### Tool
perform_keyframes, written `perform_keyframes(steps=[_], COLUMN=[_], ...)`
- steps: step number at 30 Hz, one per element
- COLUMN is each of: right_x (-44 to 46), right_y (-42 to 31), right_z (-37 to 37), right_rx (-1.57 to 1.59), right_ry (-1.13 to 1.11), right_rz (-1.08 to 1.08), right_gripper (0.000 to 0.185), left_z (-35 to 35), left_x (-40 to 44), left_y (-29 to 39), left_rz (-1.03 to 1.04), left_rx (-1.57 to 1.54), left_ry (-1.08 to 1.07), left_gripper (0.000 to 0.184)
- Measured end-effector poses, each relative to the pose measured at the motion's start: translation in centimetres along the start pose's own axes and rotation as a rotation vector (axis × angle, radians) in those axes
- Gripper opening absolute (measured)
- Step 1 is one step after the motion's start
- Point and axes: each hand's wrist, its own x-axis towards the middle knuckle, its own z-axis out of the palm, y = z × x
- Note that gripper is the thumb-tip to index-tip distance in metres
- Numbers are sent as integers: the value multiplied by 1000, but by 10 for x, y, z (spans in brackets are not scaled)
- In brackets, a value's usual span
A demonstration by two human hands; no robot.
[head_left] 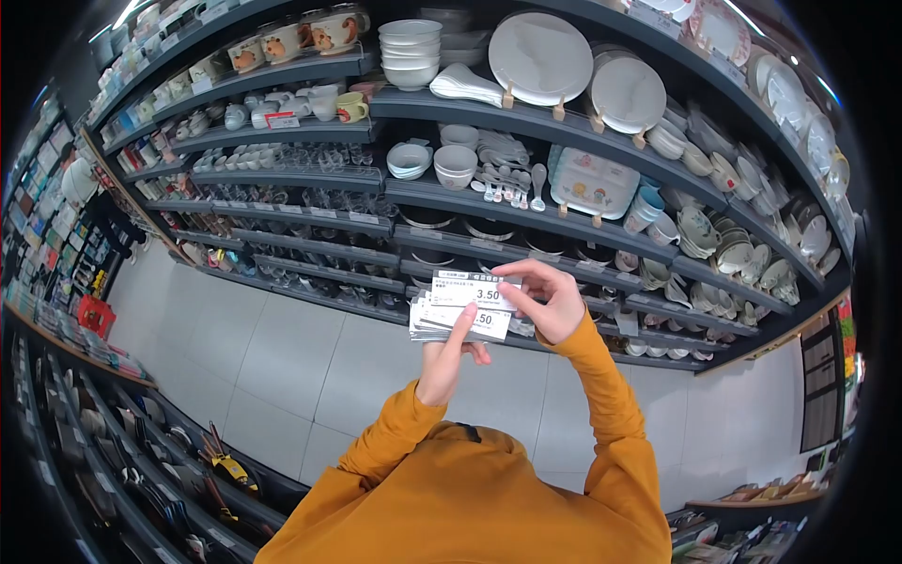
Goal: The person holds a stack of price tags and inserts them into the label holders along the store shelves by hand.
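Note:
My left hand grips a stack of white price labels from below, its thumb pressed on the top of the pile. One price label printed "3.50" lies raised across the upper part of the stack. At its right end, the thumb and bent index finger of my right hand pinch this label. The label beneath shows ".50", with its first digit covered by my left thumb. Both hands are held in front of the lower shelves, over the aisle.
Ahead stands a tall dark shelf unit with bowls, large plates, mugs, spoons and glasses. Grey floor tiles run below. More shelving with utensils is at the lower left; a red basket is at the left.

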Motion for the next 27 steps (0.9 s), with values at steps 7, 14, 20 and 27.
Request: perform_keyframes(steps=[7,14,20,27], right_x=[-4,-8,-12,-21], right_y=[-16,-15,-18,-17], right_z=[-9,-5,-7,-12], right_rx=[-54,-72,-66,-78], right_ry=[5,5,12,92], right_rz=[52,26,24,70], right_gripper=[23,23,25,23], left_z=[8,7,9,14], left_x=[0,-1,3,9], left_y=[10,10,10,3], left_rz=[22,26,11,-57], left_rx=[22,-7,-18,-20], left_ry=[-33,-41,-77,-113], left_gripper=[28,28,27,27])
